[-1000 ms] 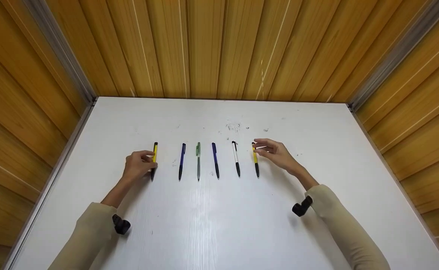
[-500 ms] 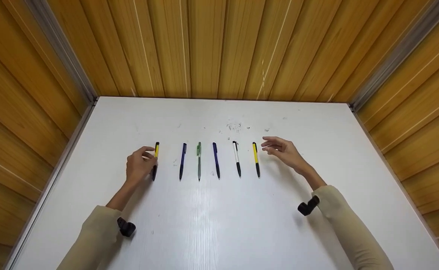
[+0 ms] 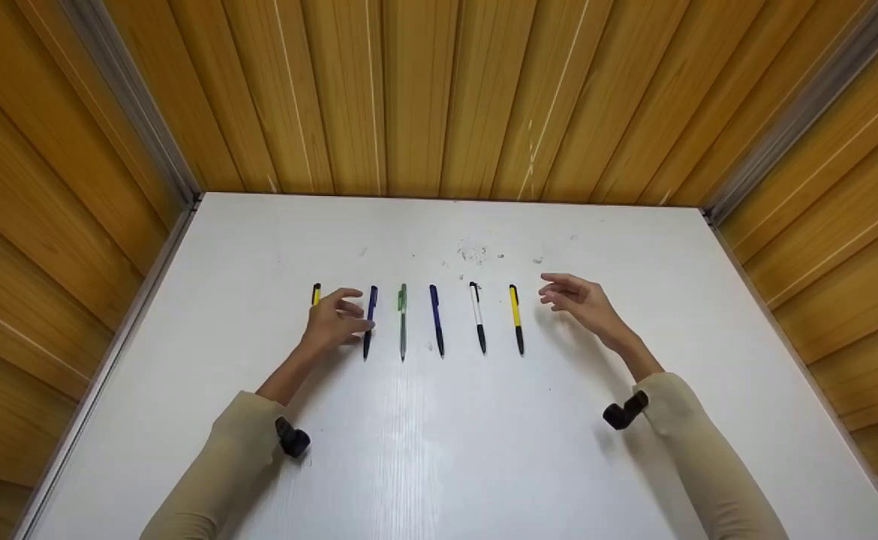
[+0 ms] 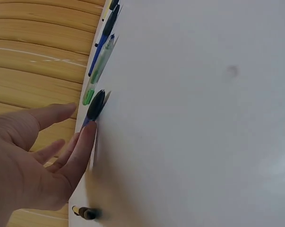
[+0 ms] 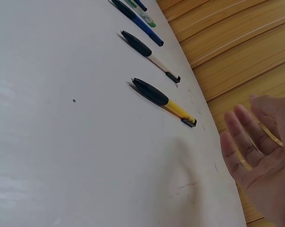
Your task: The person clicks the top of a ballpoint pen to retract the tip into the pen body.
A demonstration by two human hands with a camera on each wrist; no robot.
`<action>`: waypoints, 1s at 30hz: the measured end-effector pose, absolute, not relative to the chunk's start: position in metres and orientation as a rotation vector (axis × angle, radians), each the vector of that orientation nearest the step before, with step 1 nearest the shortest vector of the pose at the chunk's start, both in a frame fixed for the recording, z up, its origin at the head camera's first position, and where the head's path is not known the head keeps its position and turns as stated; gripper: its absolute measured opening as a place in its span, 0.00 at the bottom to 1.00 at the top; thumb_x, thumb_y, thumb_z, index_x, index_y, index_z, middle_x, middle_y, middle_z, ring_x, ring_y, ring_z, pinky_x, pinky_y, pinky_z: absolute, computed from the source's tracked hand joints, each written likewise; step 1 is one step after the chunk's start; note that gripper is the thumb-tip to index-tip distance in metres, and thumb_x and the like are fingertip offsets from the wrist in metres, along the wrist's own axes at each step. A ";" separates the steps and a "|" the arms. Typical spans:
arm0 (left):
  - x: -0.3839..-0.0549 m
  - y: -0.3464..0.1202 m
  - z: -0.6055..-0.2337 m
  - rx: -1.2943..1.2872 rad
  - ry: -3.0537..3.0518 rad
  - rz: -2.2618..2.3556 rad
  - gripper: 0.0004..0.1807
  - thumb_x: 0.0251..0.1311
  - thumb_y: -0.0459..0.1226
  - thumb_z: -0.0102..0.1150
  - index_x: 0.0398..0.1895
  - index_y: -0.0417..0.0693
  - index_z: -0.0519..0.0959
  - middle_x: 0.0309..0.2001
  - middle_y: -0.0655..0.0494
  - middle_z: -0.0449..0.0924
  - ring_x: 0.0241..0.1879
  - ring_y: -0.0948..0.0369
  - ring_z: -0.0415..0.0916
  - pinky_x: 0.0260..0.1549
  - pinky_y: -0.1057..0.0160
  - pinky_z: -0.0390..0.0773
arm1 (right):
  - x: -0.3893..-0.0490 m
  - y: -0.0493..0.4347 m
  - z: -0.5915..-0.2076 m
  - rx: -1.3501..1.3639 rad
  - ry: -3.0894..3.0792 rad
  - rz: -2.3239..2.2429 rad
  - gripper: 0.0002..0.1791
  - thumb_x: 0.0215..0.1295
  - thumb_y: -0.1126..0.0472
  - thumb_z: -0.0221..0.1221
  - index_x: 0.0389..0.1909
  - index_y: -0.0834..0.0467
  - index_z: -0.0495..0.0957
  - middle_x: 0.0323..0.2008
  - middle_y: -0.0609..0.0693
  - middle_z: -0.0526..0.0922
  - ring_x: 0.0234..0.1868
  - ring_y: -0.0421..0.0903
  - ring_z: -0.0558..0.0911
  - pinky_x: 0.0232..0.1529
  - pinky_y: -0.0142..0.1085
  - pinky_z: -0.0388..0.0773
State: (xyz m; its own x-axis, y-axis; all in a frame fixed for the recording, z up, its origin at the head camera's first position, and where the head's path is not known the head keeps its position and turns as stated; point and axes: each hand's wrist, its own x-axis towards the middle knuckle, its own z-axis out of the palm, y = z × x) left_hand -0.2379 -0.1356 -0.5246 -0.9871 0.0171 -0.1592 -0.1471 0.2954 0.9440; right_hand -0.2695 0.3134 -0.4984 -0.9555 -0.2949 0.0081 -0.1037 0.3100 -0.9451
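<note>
My left hand (image 3: 332,321) is over the leftmost blue pen (image 3: 373,298), one fingertip overlapping its barrel. In the left wrist view its fingers (image 4: 55,113) are spread apart beside that pen's dark grip; whether they touch it I cannot tell. Partly hidden behind this hand lies a yellow pen (image 3: 316,294). My right hand (image 3: 583,304) hovers right of the other yellow pen (image 3: 515,315), fingers loosely bent and holding nothing. Between the hands, a green clear pen (image 3: 402,315), a second blue pen (image 3: 437,319) and a white pen (image 3: 477,315) lie in a spaced row.
The pens lie on a white table (image 3: 439,442) with dark smudges (image 3: 473,253) behind the row. Wood-patterned panels (image 3: 409,97) stand along the back and both sides. A small black camera is on each sleeve (image 3: 236,442).
My left hand has let go of the leftmost yellow pen and moved right to the blue pen. My right hand has drawn away to the right from its yellow pen.
</note>
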 end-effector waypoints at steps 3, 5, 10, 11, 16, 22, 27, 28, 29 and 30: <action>-0.241 -0.126 -0.526 -0.124 2.508 1.684 0.35 0.51 0.27 0.75 0.65 0.40 0.74 0.49 0.38 0.81 0.39 0.53 0.84 0.34 0.60 0.91 | -0.268 0.317 -0.501 -0.353 2.403 -1.715 0.28 0.75 0.61 0.59 0.70 0.71 0.68 0.57 0.71 0.79 0.47 0.34 0.85 0.49 0.26 0.84; -0.241 -0.121 -0.525 -0.126 2.591 1.604 0.35 0.50 0.27 0.76 0.64 0.41 0.75 0.47 0.40 0.82 0.35 0.54 0.84 0.30 0.62 0.90 | -0.269 0.318 -0.502 -0.346 2.414 -1.710 0.28 0.75 0.60 0.59 0.69 0.71 0.68 0.56 0.71 0.79 0.46 0.34 0.85 0.49 0.26 0.84; -0.243 -0.118 -0.522 -0.131 2.689 1.484 0.35 0.49 0.26 0.75 0.64 0.41 0.76 0.44 0.41 0.84 0.30 0.56 0.82 0.24 0.66 0.86 | -0.269 0.319 -0.501 -0.350 2.430 -1.709 0.28 0.75 0.60 0.59 0.69 0.70 0.69 0.56 0.71 0.80 0.46 0.34 0.85 0.49 0.26 0.85; -0.244 -0.119 -0.521 -0.132 2.681 1.491 0.35 0.50 0.26 0.74 0.65 0.41 0.75 0.43 0.40 0.85 0.30 0.57 0.82 0.23 0.66 0.86 | -0.268 0.319 -0.501 -0.353 2.432 -1.708 0.28 0.75 0.60 0.59 0.69 0.70 0.69 0.56 0.71 0.80 0.46 0.34 0.85 0.49 0.26 0.85; -0.247 -0.125 -0.515 -0.181 2.562 1.605 0.35 0.51 0.24 0.71 0.66 0.38 0.74 0.43 0.36 0.87 0.28 0.58 0.85 0.24 0.66 0.86 | -0.267 0.319 -0.499 -0.344 2.447 -1.691 0.28 0.75 0.60 0.59 0.70 0.70 0.69 0.55 0.68 0.81 0.45 0.33 0.85 0.48 0.26 0.84; -0.246 -0.129 -0.504 -0.242 2.308 1.841 0.34 0.57 0.23 0.65 0.70 0.40 0.71 0.53 0.33 0.81 0.34 0.57 0.87 0.36 0.60 0.91 | -0.267 0.312 -0.498 -0.345 2.437 -1.683 0.27 0.75 0.61 0.59 0.69 0.70 0.70 0.52 0.64 0.83 0.45 0.34 0.85 0.46 0.27 0.84; -0.240 -0.125 -0.489 -0.189 2.230 1.907 0.36 0.59 0.22 0.64 0.72 0.44 0.69 0.57 0.36 0.76 0.39 0.56 0.85 0.44 0.55 0.91 | -0.267 0.302 -0.496 -0.376 2.422 -1.673 0.26 0.75 0.61 0.59 0.69 0.68 0.70 0.53 0.68 0.82 0.45 0.35 0.86 0.47 0.28 0.84; -0.239 -0.124 -0.487 -0.177 2.225 1.906 0.36 0.59 0.22 0.64 0.73 0.45 0.69 0.56 0.37 0.76 0.39 0.56 0.85 0.44 0.55 0.91 | -0.267 0.300 -0.495 -0.380 2.419 -1.674 0.26 0.75 0.61 0.59 0.69 0.67 0.71 0.53 0.69 0.82 0.45 0.36 0.86 0.47 0.30 0.84; -0.238 -0.122 -0.485 -0.165 2.221 1.906 0.36 0.59 0.22 0.64 0.73 0.45 0.69 0.56 0.38 0.76 0.40 0.56 0.85 0.43 0.56 0.91 | -0.267 0.298 -0.495 -0.385 2.413 -1.677 0.25 0.75 0.61 0.59 0.68 0.66 0.71 0.54 0.70 0.81 0.45 0.36 0.86 0.48 0.31 0.85; -0.236 -0.120 -0.482 -0.159 2.211 1.908 0.37 0.59 0.23 0.64 0.73 0.47 0.69 0.56 0.39 0.75 0.40 0.56 0.84 0.44 0.55 0.91 | -0.267 0.295 -0.494 -0.397 2.407 -1.673 0.25 0.75 0.61 0.59 0.69 0.66 0.72 0.54 0.70 0.81 0.45 0.36 0.85 0.49 0.32 0.85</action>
